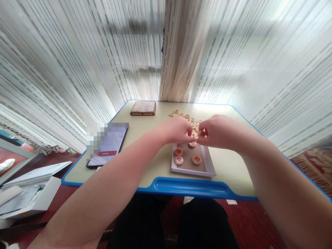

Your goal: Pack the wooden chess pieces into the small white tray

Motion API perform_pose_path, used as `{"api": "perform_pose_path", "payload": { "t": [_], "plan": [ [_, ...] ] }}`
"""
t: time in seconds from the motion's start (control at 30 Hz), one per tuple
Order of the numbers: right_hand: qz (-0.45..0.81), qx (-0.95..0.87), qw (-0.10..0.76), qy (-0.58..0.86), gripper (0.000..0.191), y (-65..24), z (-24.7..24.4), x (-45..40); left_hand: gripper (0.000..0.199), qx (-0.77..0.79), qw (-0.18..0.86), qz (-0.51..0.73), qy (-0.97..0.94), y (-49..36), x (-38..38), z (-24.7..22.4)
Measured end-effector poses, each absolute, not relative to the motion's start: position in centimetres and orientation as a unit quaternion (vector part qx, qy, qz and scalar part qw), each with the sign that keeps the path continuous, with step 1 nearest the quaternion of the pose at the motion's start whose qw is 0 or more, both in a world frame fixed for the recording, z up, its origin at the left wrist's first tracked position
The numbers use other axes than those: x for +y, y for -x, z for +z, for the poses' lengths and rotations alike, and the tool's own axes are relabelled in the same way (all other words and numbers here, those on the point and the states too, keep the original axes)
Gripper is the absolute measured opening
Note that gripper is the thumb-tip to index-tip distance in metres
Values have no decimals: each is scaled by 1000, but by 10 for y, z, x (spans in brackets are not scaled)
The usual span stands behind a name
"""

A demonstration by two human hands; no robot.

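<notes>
Over the far end of a shallow white box tray (211, 166), my left hand (177, 129) and my right hand (216, 132) come close together with curled fingers. Both are closed in a pinch, and their fingertips are nearly touching. Something reddish shows in the loop of my right fingers; whether it is held or lies behind them I cannot tell. What my left fingertips hold, if anything, is hidden. Round wooden Chinese chess pieces lie about the hands. A red-marked piece (196, 159) and two others (178, 160) sit in the tray's near half.
More chess pieces (187, 116) are scattered beyond my hands on the pale table (153, 160). A brown box (143, 108) lies at the back left. A tablet-like device (111, 143) rests on the left. The table's near edge has a blue trough (192, 186).
</notes>
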State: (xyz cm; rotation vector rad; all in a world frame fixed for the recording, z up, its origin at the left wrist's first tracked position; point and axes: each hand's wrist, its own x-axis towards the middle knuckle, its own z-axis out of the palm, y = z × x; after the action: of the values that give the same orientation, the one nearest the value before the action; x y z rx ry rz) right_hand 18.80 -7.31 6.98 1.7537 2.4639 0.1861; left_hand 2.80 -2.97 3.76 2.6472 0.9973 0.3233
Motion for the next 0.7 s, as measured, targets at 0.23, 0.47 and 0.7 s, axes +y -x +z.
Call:
{"api": "perform_pose_path", "payload": {
  "t": [0.23,0.47,0.7],
  "plan": [
    [170,756,-131,-618,23,-195,74,-66,27,331,27,72,-941,-41,-38,30],
    [139,747,-178,-625,25,-191,68,-64,17,305,50,47,-950,-38,-43,39],
    [110,756,-189,-617,27,-186,65,-63,12,342,118,34,-932,-32,-42,43]
  ]
}}
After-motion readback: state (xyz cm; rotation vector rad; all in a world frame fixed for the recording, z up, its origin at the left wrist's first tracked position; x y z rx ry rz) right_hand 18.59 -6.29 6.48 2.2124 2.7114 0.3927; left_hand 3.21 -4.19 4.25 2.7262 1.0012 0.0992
